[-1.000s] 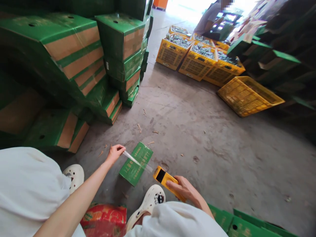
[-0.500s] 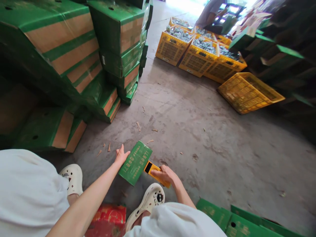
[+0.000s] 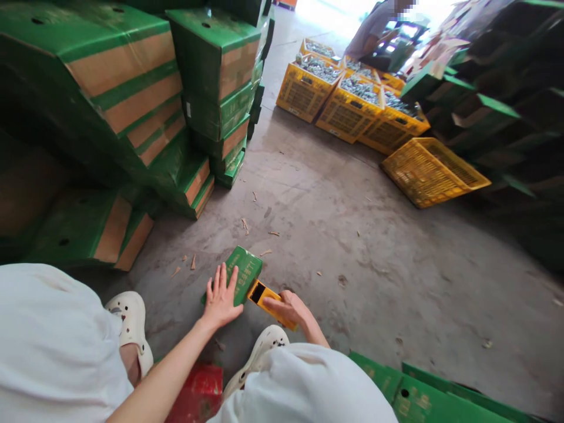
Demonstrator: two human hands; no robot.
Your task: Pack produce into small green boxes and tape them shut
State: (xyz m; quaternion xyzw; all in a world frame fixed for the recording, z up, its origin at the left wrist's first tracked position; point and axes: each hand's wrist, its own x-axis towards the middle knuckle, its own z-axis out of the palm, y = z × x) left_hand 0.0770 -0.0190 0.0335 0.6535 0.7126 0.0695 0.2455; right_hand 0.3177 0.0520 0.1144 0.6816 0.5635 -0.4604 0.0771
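Got my left hand (image 3: 221,299) spread flat, grip open, pressing down on the small green box (image 3: 244,272) on the floor by my feet so it won't slide. My right hand (image 3: 288,307) is wrapped around the yellow tape dispenser (image 3: 263,296), its front end up against the box's right edge, probably touching, hard to tell from here.

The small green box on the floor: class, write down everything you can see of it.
The small green rectangular cardboard box lies flat on the grey concrete floor, in front of the person's white clogs. Its top bears pale printed lettering, too small to read. The left hand lies flat on its near end, fingers spread. The yellow handheld tape dispenser, gripped by the right hand, presses against its right edge.
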